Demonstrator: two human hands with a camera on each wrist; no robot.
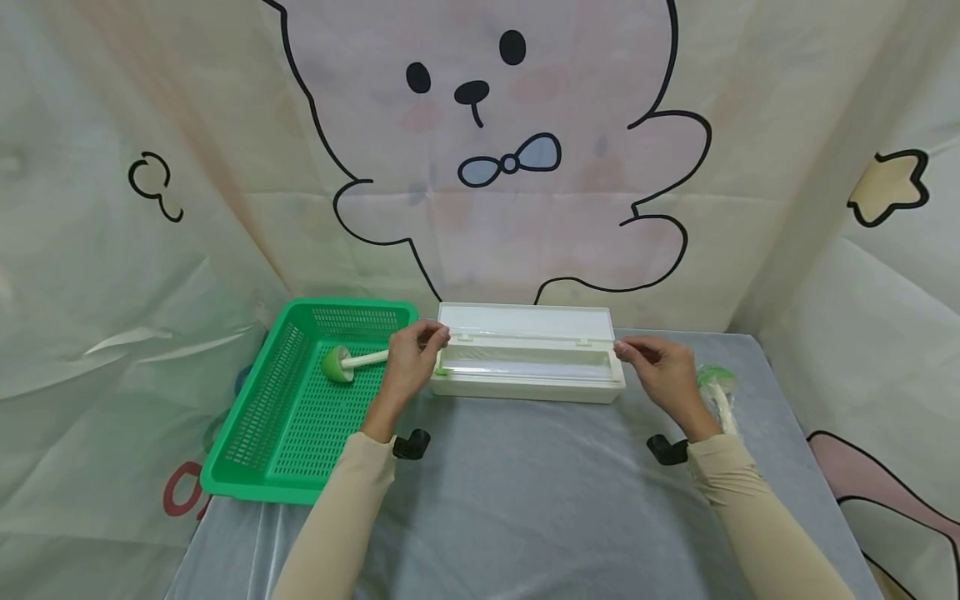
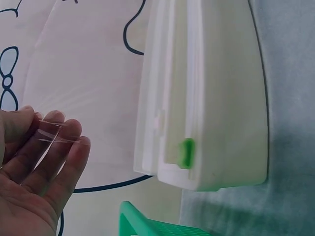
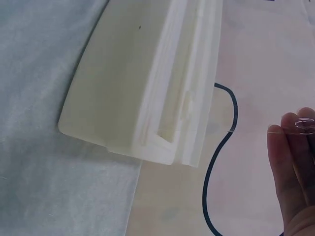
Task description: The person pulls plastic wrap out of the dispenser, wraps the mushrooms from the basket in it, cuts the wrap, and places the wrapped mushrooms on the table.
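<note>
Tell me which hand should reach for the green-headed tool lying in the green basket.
Left, probably. The left hand pinches clear film at the white dispenser box end beside the green basket, close to the green-headed tool. The right hand is at the far end.

The head camera looks forward and down over the whole table (image 1: 525, 500), the white box (image 1: 528, 354) at frame centre. Each wrist camera sits close beside one end of that box (image 2: 216, 98) (image 3: 142, 88), which all three views share.
</note>
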